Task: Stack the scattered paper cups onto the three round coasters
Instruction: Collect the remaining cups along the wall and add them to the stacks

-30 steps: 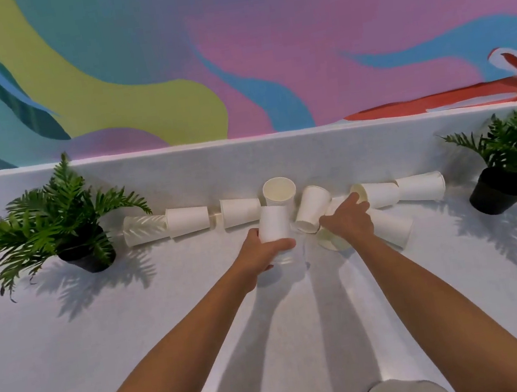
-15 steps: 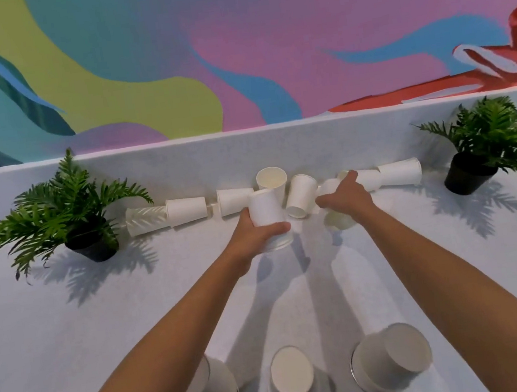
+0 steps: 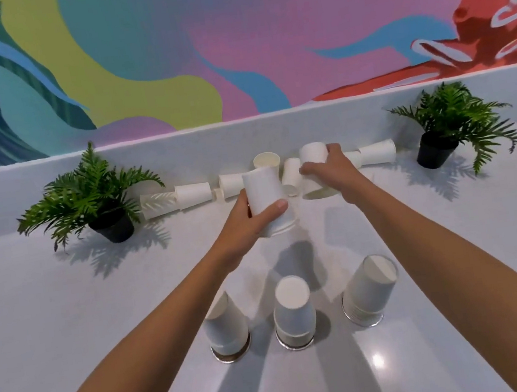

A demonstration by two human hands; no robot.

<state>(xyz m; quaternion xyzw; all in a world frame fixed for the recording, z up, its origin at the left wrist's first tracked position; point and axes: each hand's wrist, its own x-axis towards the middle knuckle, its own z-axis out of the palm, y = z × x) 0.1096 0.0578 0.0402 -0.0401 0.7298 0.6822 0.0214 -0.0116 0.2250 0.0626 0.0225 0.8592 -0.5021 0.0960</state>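
Over the far half of the desk [image 3: 69,319], the left hand [image 3: 242,232] had its fingers wrapped round an upturned paper cup [image 3: 263,195], and the right hand [image 3: 334,169] clasped a second cup [image 3: 311,157] the same way. Both looked thin-walled, smooth, tapered, likely feather-light and easily crushed, so a soft mid-wall hold suited. Loose cups [image 3: 193,195] lay sideways behind; three stacks [image 3: 293,309] stood on round, metallic-rimmed coasters [image 3: 232,357] nearer.

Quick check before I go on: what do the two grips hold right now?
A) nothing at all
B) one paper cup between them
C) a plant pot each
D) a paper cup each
D: the left-hand grip curls round one white cup, and the right-hand grip round a second cup farther back.
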